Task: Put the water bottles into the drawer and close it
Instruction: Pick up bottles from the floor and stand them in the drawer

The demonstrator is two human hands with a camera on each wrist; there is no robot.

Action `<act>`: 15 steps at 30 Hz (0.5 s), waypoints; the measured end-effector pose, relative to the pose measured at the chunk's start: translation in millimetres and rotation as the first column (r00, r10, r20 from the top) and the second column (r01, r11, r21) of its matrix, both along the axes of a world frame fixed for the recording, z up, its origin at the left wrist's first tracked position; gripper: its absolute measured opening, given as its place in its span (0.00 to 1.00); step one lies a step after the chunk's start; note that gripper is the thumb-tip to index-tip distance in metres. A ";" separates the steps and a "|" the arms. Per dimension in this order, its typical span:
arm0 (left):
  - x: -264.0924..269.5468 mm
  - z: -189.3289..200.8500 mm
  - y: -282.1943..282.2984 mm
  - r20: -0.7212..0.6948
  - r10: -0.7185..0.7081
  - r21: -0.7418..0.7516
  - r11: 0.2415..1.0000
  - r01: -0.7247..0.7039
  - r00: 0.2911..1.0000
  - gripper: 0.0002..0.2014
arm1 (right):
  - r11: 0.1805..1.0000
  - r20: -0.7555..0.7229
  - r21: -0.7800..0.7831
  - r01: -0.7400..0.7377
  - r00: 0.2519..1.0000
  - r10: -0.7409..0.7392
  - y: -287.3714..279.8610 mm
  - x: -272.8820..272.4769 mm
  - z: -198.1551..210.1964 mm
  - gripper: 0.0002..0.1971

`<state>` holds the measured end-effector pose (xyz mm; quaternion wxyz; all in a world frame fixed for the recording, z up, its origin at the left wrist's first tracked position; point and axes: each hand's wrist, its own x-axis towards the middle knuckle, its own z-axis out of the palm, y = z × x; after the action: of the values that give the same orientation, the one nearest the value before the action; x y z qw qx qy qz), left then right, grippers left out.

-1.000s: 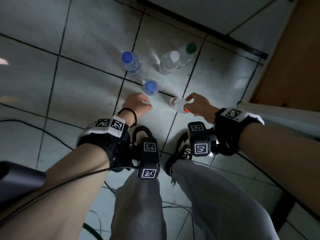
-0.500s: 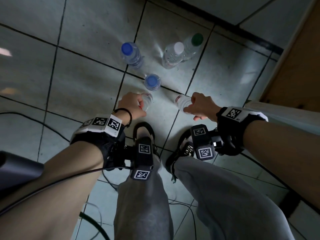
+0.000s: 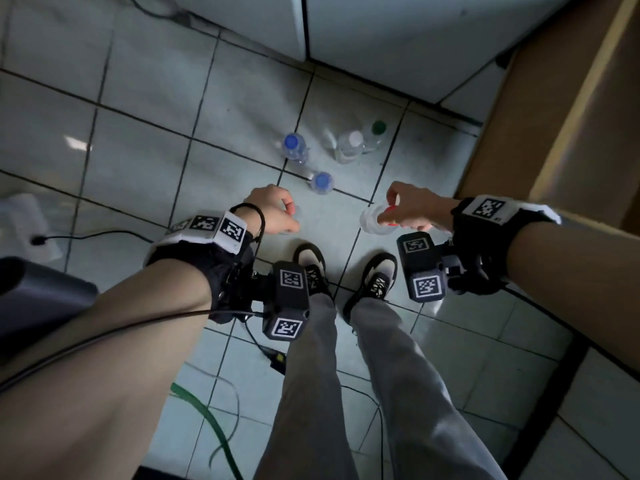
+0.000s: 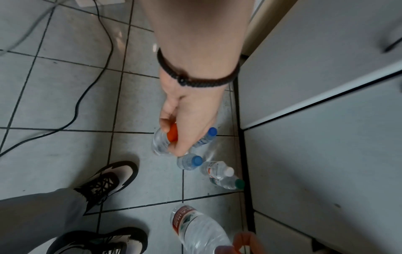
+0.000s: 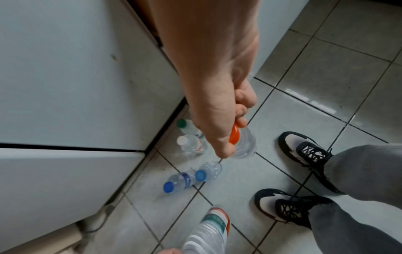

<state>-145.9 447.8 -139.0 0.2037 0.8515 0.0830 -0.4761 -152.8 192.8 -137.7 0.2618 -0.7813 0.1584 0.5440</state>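
My left hand [image 3: 287,216] [image 4: 173,137] pinches the orange cap of a clear water bottle [image 4: 161,144] that hangs above the floor. My right hand [image 3: 391,209] [image 5: 232,137] grips a second orange-capped bottle [image 3: 372,221] [image 5: 244,144] at its neck in the same way. Several more bottles stand on the tiles beyond my hands: two with blue caps [image 3: 294,147] [image 3: 322,181], one with a white cap [image 3: 349,143] and one with a green cap [image 3: 375,131]. White cabinet fronts [image 3: 381,29] [image 4: 326,103] with dark seams rise behind them; no open drawer shows.
My two shoes [image 3: 311,265] [image 3: 379,278] stand on the tiled floor just below my hands. Black and green cables [image 3: 207,420] trail across the tiles at the left and behind me. A brown wooden panel [image 3: 571,116] stands at the right.
Both hands have lifted their bottles off the floor and moved apart. My view has risen, so the floor bottles look farther away and the cabinet fronts have come into view.
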 end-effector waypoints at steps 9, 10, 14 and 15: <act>51.2 176.8 -36.7 0.134 -0.186 -0.047 0.980 0.194 0.973 0.09 | 0.999 0.217 0.046 0.023 0.976 -0.032 -1.4 27.4 162.1 0.22; 56.8 195.3 -43.8 0.154 -0.204 -0.055 0.975 0.214 0.967 0.09 | 0.999 0.249 0.044 0.000 0.968 -0.011 -5.7 31.0 183.8 0.24; 68.8 255.5 -75.7 0.215 -0.247 -0.090 0.958 0.271 0.945 0.13 | 0.997 0.392 -0.020 -0.073 0.917 0.075 -31.3 37.1 259.2 0.17; 72.6 267.3 -85.1 0.236 -0.258 -0.098 0.953 0.287 0.937 0.16 | 0.997 0.421 -0.034 -0.068 0.904 0.076 -40.3 38.6 272.7 0.18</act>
<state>-73.3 362.7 128.3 0.1990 0.8870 -0.0907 -0.4068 -114.2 152.5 134.9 0.2622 -0.8881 0.0742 0.3702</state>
